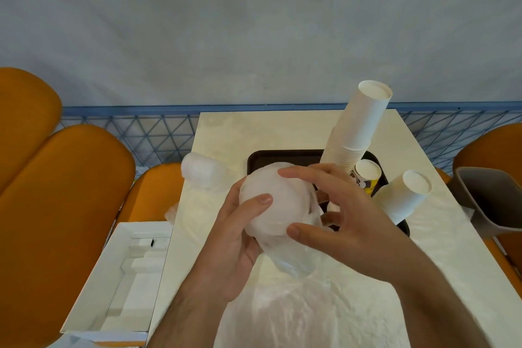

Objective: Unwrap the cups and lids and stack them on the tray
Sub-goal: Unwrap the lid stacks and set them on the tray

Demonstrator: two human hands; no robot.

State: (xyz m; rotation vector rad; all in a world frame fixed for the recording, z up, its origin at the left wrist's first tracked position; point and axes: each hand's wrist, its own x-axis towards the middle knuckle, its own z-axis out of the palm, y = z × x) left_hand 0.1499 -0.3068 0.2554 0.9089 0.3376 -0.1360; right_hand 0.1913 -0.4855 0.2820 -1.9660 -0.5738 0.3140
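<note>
Both hands hold a wrapped stack of lids [271, 200] above the bench [226, 133], just in front of the dark tray [282, 155]. Left hand [234, 240] grasps it from below and the side, thumb pressed on the plastic. Right hand [339, 220] is spread over the far side, forefinger and thumb tips curled onto the wrap. Loose clear plastic [296, 311] trails from the stack toward the person.

On the tray: tall stack of white cups [358, 127], upside down and leaning; a printed cup [365, 175] beside it; another short white cup stack [404, 198] tilted at the tray's right edge.

A second wrapped bundle [202, 171] lies at the bench's left edge. An open white box [124, 277] sits left of the bench, a grey bin [491, 200] right. Orange seats [56, 192] sit alongside.
</note>
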